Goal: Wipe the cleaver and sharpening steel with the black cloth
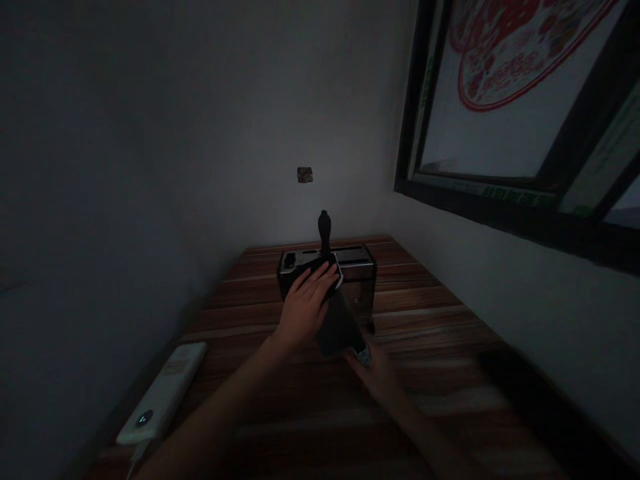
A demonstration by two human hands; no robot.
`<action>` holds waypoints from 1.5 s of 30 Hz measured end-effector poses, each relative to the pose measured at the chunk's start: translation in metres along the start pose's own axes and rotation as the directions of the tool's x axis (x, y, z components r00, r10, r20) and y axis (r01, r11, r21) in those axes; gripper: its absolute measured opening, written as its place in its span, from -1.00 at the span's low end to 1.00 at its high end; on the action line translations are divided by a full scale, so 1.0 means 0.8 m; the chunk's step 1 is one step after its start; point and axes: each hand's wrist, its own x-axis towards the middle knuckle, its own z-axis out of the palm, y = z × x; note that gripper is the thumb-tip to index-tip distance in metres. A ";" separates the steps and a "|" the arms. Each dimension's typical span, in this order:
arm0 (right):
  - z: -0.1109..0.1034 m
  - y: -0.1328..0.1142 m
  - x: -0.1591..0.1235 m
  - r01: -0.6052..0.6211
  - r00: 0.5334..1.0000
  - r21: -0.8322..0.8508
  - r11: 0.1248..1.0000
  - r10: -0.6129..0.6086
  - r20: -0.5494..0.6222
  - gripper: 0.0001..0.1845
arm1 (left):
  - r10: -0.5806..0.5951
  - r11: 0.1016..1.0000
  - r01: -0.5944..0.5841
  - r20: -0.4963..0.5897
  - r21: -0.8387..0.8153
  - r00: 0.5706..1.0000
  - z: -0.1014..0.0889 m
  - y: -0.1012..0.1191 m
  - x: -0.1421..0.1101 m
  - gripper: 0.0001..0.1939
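The room is very dim. A dark knife block (360, 273) stands at the far end of a wooden table (440, 347), and a black handle (325, 230) sticks up from it. In front of the block, a dark flat object (343, 327) that looks like a wide blade slants down toward me. My left hand (305, 303) lies on its upper part with the fingers stretched flat. My right hand (377, 377) grips its lower end, where a small pale glint shows. What lies under my left palm is hidden.
A long white device (163, 393) with a small lit dot lies at the table's left edge. A plain wall closes the left and back, with a small dark fitting (305, 175) on it. A dark-framed window (500, 180) with a red round paper pattern fills the upper right.
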 end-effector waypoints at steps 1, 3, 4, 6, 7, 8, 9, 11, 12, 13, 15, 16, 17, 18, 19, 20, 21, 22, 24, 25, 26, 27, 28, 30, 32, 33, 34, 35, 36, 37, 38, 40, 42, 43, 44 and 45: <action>0.000 -0.001 0.000 -0.006 1.000 0.001 1.000 0.006 0.001 -0.69 | -0.001 1.000 0.001 0.005 -0.007 1.000 0.001 0.002 -0.003 -0.54; 0.000 -0.001 -0.001 -0.014 1.000 -0.007 1.000 0.014 0.003 -0.69 | 0.002 1.000 -0.001 0.022 -0.015 1.000 0.004 0.007 -0.009 -0.52; -0.001 -0.001 -0.001 -0.012 1.000 -0.011 1.000 0.012 0.009 -0.69 | 0.005 1.000 -0.005 0.033 -0.017 0.999 0.006 0.009 -0.012 -0.51; -0.001 -0.002 -0.001 0.000 1.000 -0.011 1.000 0.000 0.014 -0.69 | 0.013 1.000 -0.012 0.053 -0.020 0.999 0.009 0.014 -0.019 -0.48; -0.001 -0.002 0.000 0.006 1.000 -0.009 1.000 -0.006 0.012 -0.69 | 0.018 1.000 -0.017 0.062 -0.021 0.998 0.010 0.016 -0.022 -0.47; -0.001 -0.002 0.000 0.013 1.000 -0.006 1.000 -0.013 0.010 -0.69 | 0.025 0.999 -0.024 0.071 -0.021 0.997 0.012 0.019 -0.025 -0.46; 0.000 -0.002 0.001 0.021 1.000 -0.003 1.000 -0.021 0.004 -0.69 | 0.032 0.999 -0.030 0.080 -0.022 0.996 0.014 0.021 -0.029 -0.44; 0.000 0.000 0.002 0.047 0.999 0.007 0.999 -0.047 -0.015 -0.67 | 0.043 0.999 -0.041 0.107 -0.024 0.993 0.017 0.027 -0.036 -0.43; 0.000 0.001 0.002 0.065 0.998 0.014 0.998 -0.065 -0.020 -0.66 | 0.049 0.999 -0.046 0.123 -0.026 0.991 0.020 0.030 -0.041 -0.43; 0.000 0.003 0.002 0.080 0.996 0.021 0.997 -0.080 -0.025 -0.64 | 0.056 0.998 -0.052 0.138 -0.029 0.989 0.022 0.034 -0.046 -0.44; 0.001 0.006 0.002 0.087 0.996 0.036 0.996 -0.086 -0.031 -0.62 | 0.079 0.997 -0.074 0.171 -0.035 0.982 0.028 0.043 -0.057 -0.45; 0.001 0.007 0.001 0.076 0.997 0.047 0.996 -0.075 -0.026 -0.62 | 0.100 0.995 -0.094 0.190 -0.039 0.977 0.032 0.048 -0.064 -0.46; 0.001 0.008 0.000 0.057 0.998 0.062 0.996 -0.056 -0.019 -0.63 | 0.121 0.993 -0.115 0.210 -0.040 0.970 0.036 0.053 -0.070 -0.47; 0.002 0.009 0.000 0.037 0.999 0.081 0.996 -0.037 -0.012 -0.65 | 0.143 0.990 -0.138 0.228 -0.039 0.963 0.040 0.058 -0.077 -0.47; 0.002 0.009 -0.002 0.023 1.000 0.098 0.995 -0.022 -0.014 -0.68 | 0.161 0.987 -0.157 0.239 -0.037 0.958 0.044 0.062 -0.083 -0.47; 0.003 0.009 -0.002 0.014 1.000 0.110 0.994 -0.012 -0.020 -0.69 | 0.172 0.985 -0.168 0.248 -0.037 0.953 0.047 0.066 -0.088 -0.47; 0.003 0.009 -0.003 0.011 0.999 0.114 0.993 -0.007 -0.034 -0.70 | 0.177 0.984 -0.173 0.253 -0.038 0.951 0.050 0.069 -0.091 -0.47; 0.003 0.009 -0.004 0.013 0.998 0.111 0.994 -0.007 -0.057 -0.70 | 0.177 0.984 -0.171 0.256 -0.042 0.950 0.052 0.071 -0.094 -0.47; 0.003 0.011 -0.004 0.018 0.995 0.091 0.996 -0.009 -0.099 -0.70 | 0.173 0.985 -0.164 0.257 -0.055 0.951 0.054 0.073 -0.096 -0.48; 0.003 0.012 -0.004 0.015 0.994 0.083 0.996 -0.006 -0.105 -0.70 | 0.171 0.985 -0.161 0.256 -0.060 0.951 0.054 0.073 -0.095 -0.49; 0.004 0.013 -0.004 0.010 0.995 0.080 0.997 -0.002 -0.100 -0.71 | 0.170 0.985 -0.159 0.254 -0.064 0.952 0.054 0.073 -0.095 -0.49; 0.004 0.015 -0.004 0.004 0.996 0.081 0.997 0.004 -0.091 -0.72 | 0.169 0.985 -0.158 0.250 -0.066 0.953 0.053 0.073 -0.094 -0.50; 0.004 0.018 -0.003 0.000 0.997 0.086 0.996 0.007 -0.077 -0.73 | 0.168 0.985 -0.156 0.248 -0.067 0.954 0.053 0.072 -0.094 -0.50; 0.005 0.021 -0.003 0.003 0.998 0.100 0.995 0.003 -0.063 -0.72 | 0.167 0.986 -0.156 0.247 -0.066 0.955 0.052 0.072 -0.093 -0.50; 0.006 0.023 -0.004 0.007 0.998 0.106 0.994 -0.001 -0.062 -0.72 | 0.169 0.985 -0.158 0.251 -0.064 0.953 0.052 0.071 -0.094 -0.50; 0.007 0.023 -0.004 0.009 0.998 0.104 0.995 -0.003 -0.063 -0.72 | 0.172 0.985 -0.161 0.256 -0.064 0.951 0.052 0.071 -0.094 -0.50; 0.007 0.023 -0.004 0.012 0.998 0.101 0.995 -0.005 -0.069 -0.72 | 0.176 0.984 -0.165 0.260 -0.064 0.949 0.052 0.070 -0.095 -0.50; 0.007 0.022 -0.004 0.015 0.997 0.100 0.995 -0.008 -0.076 -0.72 | 0.179 0.984 -0.168 0.263 -0.063 0.948 0.053 0.070 -0.095 -0.50; 0.007 0.020 -0.004 0.021 0.997 0.102 0.995 -0.013 -0.082 -0.71 | 0.182 0.983 -0.171 0.264 -0.062 0.947 0.053 0.069 -0.095 -0.49; 0.007 0.019 -0.004 0.028 0.996 0.106 0.994 -0.018 -0.090 -0.70 | 0.185 0.983 -0.175 0.263 -0.061 0.947 0.053 0.068 -0.095 -0.49; 0.006 0.017 -0.003 0.031 0.995 0.111 0.993 -0.021 -0.095 -0.69 | 0.188 0.982 -0.179 0.262 -0.060 0.946 0.053 0.067 -0.095 -0.49; 0.006 0.015 -0.002 0.024 0.997 0.122 0.992 -0.015 -0.073 -0.70 | 0.196 0.981 -0.187 0.267 -0.061 0.943 0.052 0.065 -0.094 -0.49; 0.005 0.015 -0.001 0.015 0.999 0.119 0.993 -0.009 -0.048 -0.72 | 0.206 0.978 -0.196 0.273 -0.065 0.940 0.050 0.063 -0.092 -0.48; 0.005 0.015 -0.001 0.014 0.999 0.112 0.994 -0.010 -0.041 -0.72 | 0.208 0.978 -0.197 0.275 -0.066 0.939 0.049 0.062 -0.091 -0.48; 0.005 0.016 -0.001 0.019 0.999 0.104 0.994 -0.016 -0.034 -0.71 | 0.208 0.978 -0.196 0.274 -0.068 0.939 0.047 0.061 -0.090 -0.48; 0.005 0.017 -0.001 0.031 0.999 0.095 0.995 -0.028 -0.032 -0.68 | 0.204 0.979 -0.192 0.271 -0.069 0.941 0.046 0.060 -0.088 -0.48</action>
